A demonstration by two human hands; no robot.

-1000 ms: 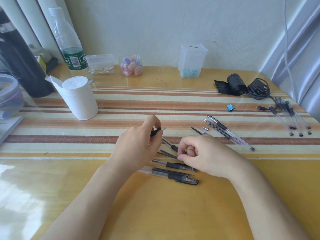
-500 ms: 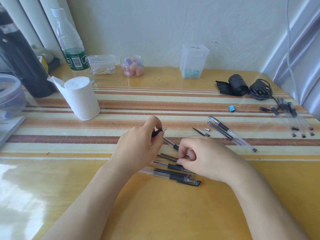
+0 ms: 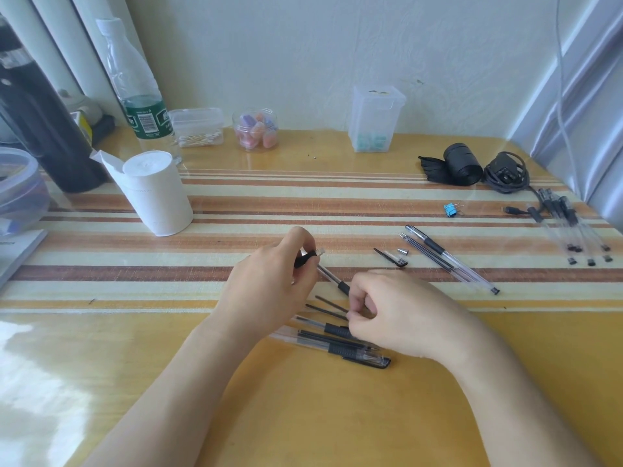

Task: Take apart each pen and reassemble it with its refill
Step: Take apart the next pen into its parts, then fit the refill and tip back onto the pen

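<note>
Behind hands (image 3: pixel 337 305), jar (image 3: pixel 255 130) of erasers (image 3: pixel 257 132)

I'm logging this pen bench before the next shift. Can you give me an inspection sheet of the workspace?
Surface: table, striped mat under glossy clear cover.
Job's things: pen held in both hands; pens and loose refills below them; pen pile far right.
Clutter: tissue roll, bottle, blue clip.
Grippers: left hand and right hand grip the pen.
Cables: black coil.
Surroundings: wall, curtains.
</note>
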